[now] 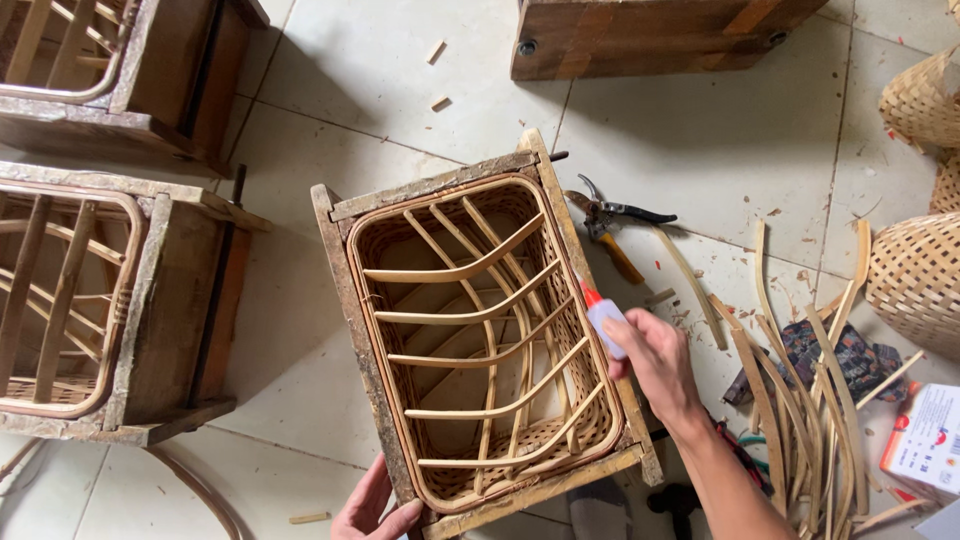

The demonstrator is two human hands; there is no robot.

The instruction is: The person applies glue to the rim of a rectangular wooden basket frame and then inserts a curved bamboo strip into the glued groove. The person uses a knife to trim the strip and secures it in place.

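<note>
From up here I can't see the floor of the woven rattan basket (pixel 480 340); its curved ribs and the shadow beneath them hide it. It sits inside a rough wooden mould frame (pixel 345 300) on the tiled floor (pixel 700 130). My left hand (pixel 375 510) is cut off by the bottom edge, so I only see the fingers and thumb, loosely spread and resting against the frame's near corner; whether they grip it I cannot tell. My right hand (pixel 655 360) is closed around a small glue bottle (pixel 602 318) with a red nozzle, fingers wrapped tight on its pale body, the tip touching or just over the basket's right rim. Most of the bottle is hidden in my grip. Beside that hand lie pruning shears (pixel 615 220) and a heap of bamboo strips (pixel 800 400). Two more framed baskets (pixel 70 300) sit at left, partly out of view, and other woven baskets (pixel 915 280) are cropped at right.
</note>
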